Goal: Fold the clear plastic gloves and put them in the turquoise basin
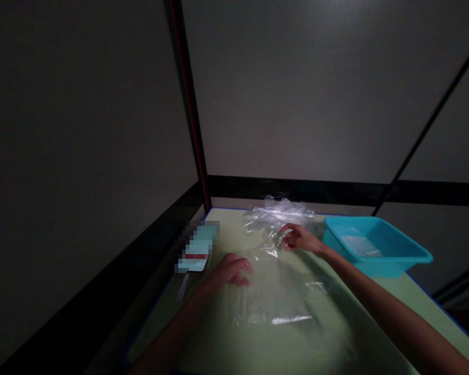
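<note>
A clear plastic bag (273, 291) lies spread on the pale green table (226, 344). Over its left edge is my left hand (236, 270), its fingers curled and blurred, so whether they grip the film is unclear. My right hand (295, 238) has its thumb and fingers closed on the bag's upper right corner, where the film is drawn up and creased. Behind the hands, a crumpled heap of clear plastic bags (283, 212) rests near the table's back edge.
At the right stands a turquoise basin (379, 265) with a folded clear packet (361, 245) inside. A pixelated light-blue item with a red stripe (199, 247) lies at the left edge. Walls rise behind and to the left.
</note>
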`<state>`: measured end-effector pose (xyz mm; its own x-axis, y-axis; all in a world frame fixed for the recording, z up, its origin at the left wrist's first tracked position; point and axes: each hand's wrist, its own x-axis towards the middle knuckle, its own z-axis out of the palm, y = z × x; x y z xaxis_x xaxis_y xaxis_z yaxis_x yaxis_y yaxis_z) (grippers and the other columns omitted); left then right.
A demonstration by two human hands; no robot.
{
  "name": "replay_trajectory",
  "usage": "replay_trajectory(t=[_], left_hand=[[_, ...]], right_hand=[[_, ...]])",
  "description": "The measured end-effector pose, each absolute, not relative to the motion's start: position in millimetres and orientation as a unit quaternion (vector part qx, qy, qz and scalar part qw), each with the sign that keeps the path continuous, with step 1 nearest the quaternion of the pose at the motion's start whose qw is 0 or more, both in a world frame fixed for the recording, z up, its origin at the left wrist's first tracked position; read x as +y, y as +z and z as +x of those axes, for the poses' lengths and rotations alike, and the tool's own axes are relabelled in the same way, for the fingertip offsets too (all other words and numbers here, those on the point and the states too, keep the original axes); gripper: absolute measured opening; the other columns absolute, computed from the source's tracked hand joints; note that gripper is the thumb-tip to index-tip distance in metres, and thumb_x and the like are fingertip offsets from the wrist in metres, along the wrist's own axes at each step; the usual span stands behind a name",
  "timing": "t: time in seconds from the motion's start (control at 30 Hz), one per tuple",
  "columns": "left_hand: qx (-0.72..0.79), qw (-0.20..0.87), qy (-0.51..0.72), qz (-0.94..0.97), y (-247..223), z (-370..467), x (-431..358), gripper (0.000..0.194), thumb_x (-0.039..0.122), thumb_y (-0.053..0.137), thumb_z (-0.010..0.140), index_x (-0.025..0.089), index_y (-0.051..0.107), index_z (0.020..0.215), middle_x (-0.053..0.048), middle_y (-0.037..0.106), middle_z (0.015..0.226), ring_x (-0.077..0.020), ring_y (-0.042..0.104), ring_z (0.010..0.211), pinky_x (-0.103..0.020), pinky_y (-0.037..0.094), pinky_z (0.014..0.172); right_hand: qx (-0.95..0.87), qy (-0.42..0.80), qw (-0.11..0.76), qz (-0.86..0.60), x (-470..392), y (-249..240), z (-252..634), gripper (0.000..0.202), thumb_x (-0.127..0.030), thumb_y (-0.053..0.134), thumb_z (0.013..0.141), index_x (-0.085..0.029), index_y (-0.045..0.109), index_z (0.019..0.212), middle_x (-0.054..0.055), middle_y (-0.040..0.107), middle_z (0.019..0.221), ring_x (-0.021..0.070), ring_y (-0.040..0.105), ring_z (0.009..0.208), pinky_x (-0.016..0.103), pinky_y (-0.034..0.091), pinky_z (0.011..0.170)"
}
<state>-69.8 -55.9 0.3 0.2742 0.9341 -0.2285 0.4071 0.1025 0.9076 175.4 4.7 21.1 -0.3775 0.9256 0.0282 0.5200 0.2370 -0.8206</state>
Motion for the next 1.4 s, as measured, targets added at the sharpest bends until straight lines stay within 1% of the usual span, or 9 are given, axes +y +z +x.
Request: replay_trajectory(t=[0.13,0.23,0.37,0.53,0.63,0.8,1.07,1.23,1.4], left_hand=[[0.605,0.391,0.307,0.622,-1.2,-72.2,-50.7,0.023,0.022,0.040,0.076,0.011,0.054,0.090,-0.008,0.058,0.084,-0.0206,0.059,0.077,-0.033,0.046,0.067],[0.617,0.264,0.344,0.657,3.4,-67.6,-58.4,0.034,0.014,0.044,0.072,0.016,0.047,0.106,-0.008,0.046,0.110,-0.0223,0.041,0.110,-0.038,0.033,0.092],[0.522,0.096,0.267,0.804,0.7,-45.6,-75.8,0.037,0.016,0.045,0.074,0.018,0.045,0.112,-0.008,0.044,0.118,-0.0205,0.038,0.113,-0.035,0.031,0.096],[0.450,0.087,0.121,0.880,-14.8,-27.1,-85.1,0.058,0.036,0.048,0.077,0.013,0.031,0.127,-0.013,0.020,0.140,-0.0248,0.014,0.128,-0.039,0.020,0.102],[0.432,0.087,0.086,0.893,-22.7,-29.0,-86.2,0.059,0.042,0.042,0.081,0.018,0.024,0.131,-0.009,0.016,0.141,-0.0230,0.008,0.129,-0.040,0.013,0.104],[0.416,0.088,0.082,0.901,-27.1,-36.6,-95.5,0.061,0.042,0.045,0.079,0.022,0.022,0.132,-0.007,0.012,0.142,-0.0226,0.004,0.129,-0.040,0.011,0.104],[0.451,0.095,0.106,0.881,-20.7,-34.7,-95.4,0.062,0.038,0.044,0.080,0.010,0.024,0.131,-0.013,0.017,0.140,-0.0223,0.013,0.128,-0.036,0.018,0.105],[0.467,0.061,0.118,0.874,-32.5,-37.5,-82.3,0.060,0.038,0.042,0.081,0.008,0.026,0.130,-0.015,0.021,0.138,-0.0227,0.015,0.128,-0.038,0.019,0.104],[0.459,0.041,0.107,0.881,-36.6,-46.2,-78.3,0.060,0.042,0.039,0.082,0.011,0.024,0.132,-0.011,0.019,0.140,-0.0208,0.013,0.129,-0.038,0.017,0.104]], right_hand=[[-0.778,0.283,0.260,-0.496,1.3,17.1,177.2,0.024,-0.019,0.049,0.072,-0.013,0.049,0.095,0.010,0.060,0.087,0.0187,0.058,0.075,0.030,0.045,0.064],[-0.817,0.249,0.224,-0.469,-23.7,22.5,179.5,0.032,-0.026,0.058,0.066,-0.017,0.053,0.097,0.008,0.060,0.091,0.0221,0.056,0.084,0.033,0.041,0.073],[-0.902,0.142,0.087,-0.399,-62.9,23.9,171.6,0.057,-0.028,0.060,0.062,-0.019,0.043,0.116,0.009,0.055,0.110,0.0262,0.052,0.097,0.034,0.039,0.079],[-0.907,0.071,0.027,-0.414,-74.7,19.8,160.6,0.054,-0.013,0.044,0.068,-0.017,0.035,0.121,0.008,0.062,0.093,0.0216,0.059,0.082,0.027,0.040,0.067],[-0.874,0.021,0.039,-0.483,-58.7,28.9,169.7,0.056,-0.009,0.040,0.069,-0.016,0.031,0.124,0.007,0.064,0.081,0.0210,0.060,0.072,0.026,0.038,0.059],[-0.768,-0.088,0.135,-0.619,-27.9,53.7,192.3,0.043,-0.010,0.040,0.075,-0.013,0.039,0.118,0.015,0.060,0.097,0.0242,0.058,0.082,0.029,0.039,0.064],[-0.864,0.064,0.177,-0.467,-40.7,21.4,145.5,0.031,-0.011,0.034,0.081,-0.013,0.049,0.109,0.010,0.057,0.105,0.0183,0.054,0.096,0.027,0.039,0.083],[-0.903,0.101,0.123,-0.400,-37.7,-21.0,132.6,0.050,-0.034,0.031,0.087,-0.009,0.030,0.130,0.015,0.029,0.136,0.0227,0.025,0.125,0.038,0.024,0.101],[-0.892,0.099,0.112,-0.427,-28.3,-35.4,147.4,0.057,-0.047,0.026,0.087,-0.015,0.022,0.134,0.011,0.021,0.139,0.0217,0.017,0.127,0.043,0.017,0.102]])
